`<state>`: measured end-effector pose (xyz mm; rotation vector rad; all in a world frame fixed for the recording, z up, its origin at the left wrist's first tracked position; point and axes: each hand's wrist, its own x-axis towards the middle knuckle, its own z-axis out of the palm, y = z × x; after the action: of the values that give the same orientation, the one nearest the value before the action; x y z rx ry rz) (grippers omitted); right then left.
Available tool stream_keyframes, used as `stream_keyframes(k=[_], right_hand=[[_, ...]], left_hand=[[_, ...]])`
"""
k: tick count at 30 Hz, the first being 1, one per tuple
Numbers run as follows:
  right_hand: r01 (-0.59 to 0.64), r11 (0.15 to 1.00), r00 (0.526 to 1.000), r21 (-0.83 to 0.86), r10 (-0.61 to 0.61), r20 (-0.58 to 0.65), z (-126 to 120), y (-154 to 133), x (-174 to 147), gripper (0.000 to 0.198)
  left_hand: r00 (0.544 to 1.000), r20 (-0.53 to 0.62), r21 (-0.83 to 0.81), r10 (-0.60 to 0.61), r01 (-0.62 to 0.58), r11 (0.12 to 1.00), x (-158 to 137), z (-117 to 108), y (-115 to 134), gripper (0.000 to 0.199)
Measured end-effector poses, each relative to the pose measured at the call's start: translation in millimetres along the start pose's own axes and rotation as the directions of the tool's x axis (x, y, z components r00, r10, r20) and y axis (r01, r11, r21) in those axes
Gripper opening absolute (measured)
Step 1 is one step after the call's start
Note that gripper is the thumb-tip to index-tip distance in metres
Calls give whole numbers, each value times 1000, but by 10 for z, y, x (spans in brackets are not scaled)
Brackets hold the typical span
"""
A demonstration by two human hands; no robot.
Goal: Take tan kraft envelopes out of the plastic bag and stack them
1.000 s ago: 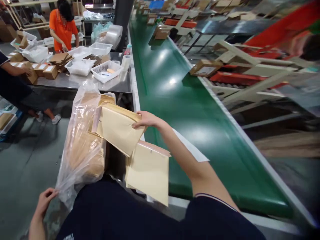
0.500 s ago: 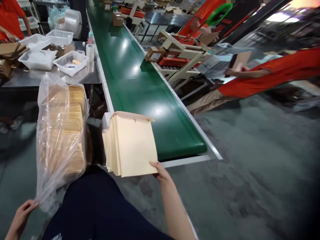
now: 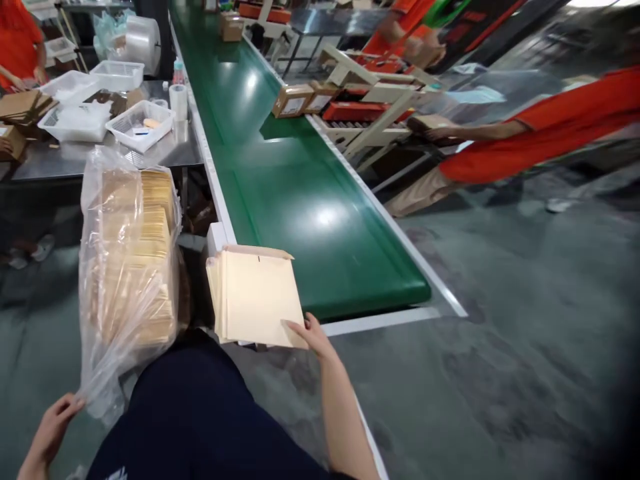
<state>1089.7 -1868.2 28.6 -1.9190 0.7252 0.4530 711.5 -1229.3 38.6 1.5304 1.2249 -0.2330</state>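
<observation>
My right hand (image 3: 309, 331) grips the lower right corner of a stack of tan padded envelopes (image 3: 253, 299), held upright beside the near end of the green conveyor belt (image 3: 300, 200). My left hand (image 3: 53, 427) pinches the bottom of a clear plastic bag (image 3: 127, 267) packed with more tan envelopes, standing to the left of the stack. My dark-clothed knee fills the bottom of the view between both hands.
A steel table (image 3: 95, 150) at the left carries white baskets (image 3: 141, 125), flat cardboard and a tape roll. Small labelled boxes (image 3: 294, 100) sit on the belt's far right edge. A person in orange (image 3: 525, 143) reaches in from the right. Another person in orange stands at far left.
The stack of envelopes has dropped slightly and moved a little left in my right hand. The view shifted; the person at right lowered an arm onto a box.
</observation>
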Motion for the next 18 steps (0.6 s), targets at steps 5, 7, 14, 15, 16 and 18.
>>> stream_keyframes(k=[5, 7, 14, 15, 16, 18], right_hand=[[523, 835, 832, -170, -543, -112, 588, -1051, 107, 120], [755, 582, 638, -301, -759, 133, 1210, -1668, 46, 87], [942, -2, 266, -334, -600, 755, 3683, -3321, -398, 49], [931, -60, 264, -359, -568, 780, 3905, -3442, -421, 59], [916, -111, 271, -386, -540, 797, 4084, -3534, -426, 71], [877, -192, 302, -441, -496, 814, 4333, -3639, -387, 95]], left_hand=[[999, 12, -4, 32, -32, 999, -73, 71, 37, 68], [999, -3, -34, 45, -45, 998, -100, 103, 41, 64], [989, -71, -138, 133, -142, 980, -125, 376, -314, 55], [985, -103, -166, 141, -156, 974, -118, 437, -383, 54], [981, -132, -192, 145, -168, 967, -110, 497, -445, 55], [977, -164, -205, 134, -167, 964, -97, 602, -538, 59]])
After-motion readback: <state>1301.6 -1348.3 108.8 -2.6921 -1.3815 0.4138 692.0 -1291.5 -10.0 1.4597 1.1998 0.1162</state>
